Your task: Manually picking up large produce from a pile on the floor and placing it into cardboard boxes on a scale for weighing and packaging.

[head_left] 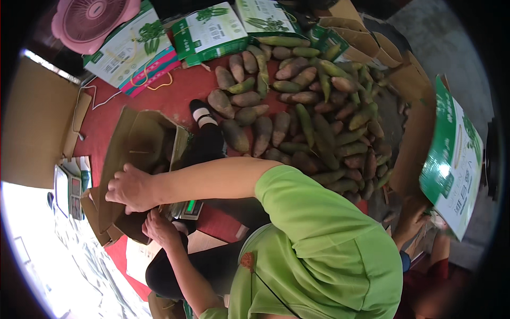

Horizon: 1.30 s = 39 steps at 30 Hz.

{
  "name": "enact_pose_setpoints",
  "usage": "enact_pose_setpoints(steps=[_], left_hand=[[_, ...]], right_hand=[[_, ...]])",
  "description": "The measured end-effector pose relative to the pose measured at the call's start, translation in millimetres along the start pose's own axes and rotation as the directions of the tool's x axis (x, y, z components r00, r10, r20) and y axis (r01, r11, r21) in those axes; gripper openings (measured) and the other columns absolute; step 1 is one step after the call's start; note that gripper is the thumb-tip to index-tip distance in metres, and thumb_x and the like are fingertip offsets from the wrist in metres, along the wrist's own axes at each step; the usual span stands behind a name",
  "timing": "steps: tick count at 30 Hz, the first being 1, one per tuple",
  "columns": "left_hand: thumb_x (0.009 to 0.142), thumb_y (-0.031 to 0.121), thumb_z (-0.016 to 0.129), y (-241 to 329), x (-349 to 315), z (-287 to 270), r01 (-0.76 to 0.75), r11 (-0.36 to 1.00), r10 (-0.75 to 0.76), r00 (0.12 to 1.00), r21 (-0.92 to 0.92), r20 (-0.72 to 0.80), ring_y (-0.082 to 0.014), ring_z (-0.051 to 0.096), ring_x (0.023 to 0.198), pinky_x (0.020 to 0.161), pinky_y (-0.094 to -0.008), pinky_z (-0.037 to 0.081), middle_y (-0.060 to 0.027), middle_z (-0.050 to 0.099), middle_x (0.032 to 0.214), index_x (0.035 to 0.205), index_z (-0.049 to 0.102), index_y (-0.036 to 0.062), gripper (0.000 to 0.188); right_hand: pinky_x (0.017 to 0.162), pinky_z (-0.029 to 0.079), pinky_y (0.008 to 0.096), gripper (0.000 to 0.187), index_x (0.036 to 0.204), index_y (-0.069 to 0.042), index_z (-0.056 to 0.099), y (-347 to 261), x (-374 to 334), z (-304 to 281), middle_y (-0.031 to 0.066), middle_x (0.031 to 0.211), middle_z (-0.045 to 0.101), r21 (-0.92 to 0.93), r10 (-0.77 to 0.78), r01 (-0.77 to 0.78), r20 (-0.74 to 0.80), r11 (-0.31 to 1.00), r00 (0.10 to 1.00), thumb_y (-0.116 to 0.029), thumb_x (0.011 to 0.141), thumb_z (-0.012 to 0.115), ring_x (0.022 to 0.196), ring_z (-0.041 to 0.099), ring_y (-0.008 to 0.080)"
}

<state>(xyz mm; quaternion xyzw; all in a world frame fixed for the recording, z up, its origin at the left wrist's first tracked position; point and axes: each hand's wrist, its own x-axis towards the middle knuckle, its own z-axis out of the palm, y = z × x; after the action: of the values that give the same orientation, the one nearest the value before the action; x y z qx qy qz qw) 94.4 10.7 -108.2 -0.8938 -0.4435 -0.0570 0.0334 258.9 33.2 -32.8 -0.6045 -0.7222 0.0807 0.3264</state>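
An open cardboard box (114,159) stands at the left, its inside plain brown, with a few dark elongated vegetables partly visible in it. My right hand (133,189) reaches across to the box's near side, its fingers curled over the cardboard wall. Just below it, my left hand (161,228) has its fingers bent against a near flap of the same box. The fingertips of both hands are partly hidden by the cardboard. Right beside the box is a scale (190,209) with a lit green display, partly covered by my right forearm.
A big heap of green and reddish-brown elongated vegetables (319,122) covers the red floor. Printed cartons (212,32) and a pink fan (93,21) line the back. Another scale (69,191) sits far left. At right, another person's hands (411,220) hold a green-and-white carton (451,159).
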Motion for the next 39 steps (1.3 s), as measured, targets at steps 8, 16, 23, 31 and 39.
enact_pose_setpoints(steps=[8, 16, 23, 31, 39], left_hand=[[0.082, 0.010, 0.055, -7.1, -6.6, 0.1, -0.002, 1.000, 0.002, 1.000, -0.013, 0.003, -0.0305, 0.059, 0.087, 0.086, -0.0418, 0.039, -0.0107, 0.064, 0.089, 0.092, 0.059, 0.0048, 0.012], [0.078, 0.007, 0.055, -9.2, -5.2, 1.8, -0.006, 0.997, 0.006, 1.000, -0.075, 0.003, -0.0337, 0.058, 0.089, 0.085, -0.0436, 0.039, -0.0133, 0.062, 0.087, 0.092, 0.057, 0.0034, 0.015], [0.078, 0.008, 0.055, -3.4, -0.8, 4.3, -0.012, 0.998, 0.015, 0.999, -0.067, 0.044, -0.0349, 0.057, 0.090, 0.085, -0.0446, 0.039, -0.0144, 0.062, 0.088, 0.093, 0.056, 0.0018, 0.017], [0.081, 0.012, 0.057, -11.5, -3.4, 8.9, -0.035, 0.999, 0.036, 0.999, -0.038, 0.004, -0.0351, 0.058, 0.096, 0.087, -0.0446, 0.039, -0.0157, 0.063, 0.095, 0.101, 0.057, 0.0009, 0.023], [0.082, 0.013, 0.058, -13.6, -5.0, -2.4, -0.002, 0.998, 0.004, 1.000, -0.055, 0.030, -0.0353, 0.057, 0.093, 0.084, -0.0454, 0.039, -0.0165, 0.062, 0.092, 0.096, 0.056, 0.0015, 0.019]], right_hand=[[0.071, 0.048, 0.0406, 0.024, 0.070, -0.006, 0.065, 86.5, -125.5, -68.9, 0.0077, 0.077, 0.065, 0.225, 0.316, -0.239, -0.423, 0.944, 0.849, -0.028, 0.077, 0.071, 0.078, 0.061, 0.0286], [0.078, 0.049, 0.0442, 0.013, 0.089, -0.010, 0.064, 129.6, -362.8, -23.6, 0.0138, 0.093, 0.064, 0.185, 0.856, -0.836, -0.140, 0.517, 0.498, -0.017, 0.077, 0.062, 0.090, 0.062, 0.0349], [0.081, 0.050, 0.0406, 0.032, 0.102, -0.009, 0.066, 120.8, -471.5, 7.2, 0.0166, 0.096, 0.067, 0.061, 0.985, -0.994, 0.140, 0.094, 0.101, -0.021, 0.072, 0.068, 0.092, 0.063, 0.0343], [0.082, 0.050, 0.0397, 0.024, 0.098, -0.010, 0.069, 140.8, -501.8, -1.4, 0.0172, 0.095, 0.067, 0.222, 0.931, -0.953, -0.257, -0.205, -0.260, -0.016, 0.075, 0.064, 0.092, 0.064, 0.0335], [0.065, 0.052, 0.0361, 0.034, 0.113, -0.005, 0.063, 176.1, -536.8, 16.2, 0.0131, 0.090, 0.068, 0.393, 0.896, -0.813, 0.081, -0.431, -0.436, -0.021, 0.083, 0.065, 0.071, 0.066, 0.0232]])
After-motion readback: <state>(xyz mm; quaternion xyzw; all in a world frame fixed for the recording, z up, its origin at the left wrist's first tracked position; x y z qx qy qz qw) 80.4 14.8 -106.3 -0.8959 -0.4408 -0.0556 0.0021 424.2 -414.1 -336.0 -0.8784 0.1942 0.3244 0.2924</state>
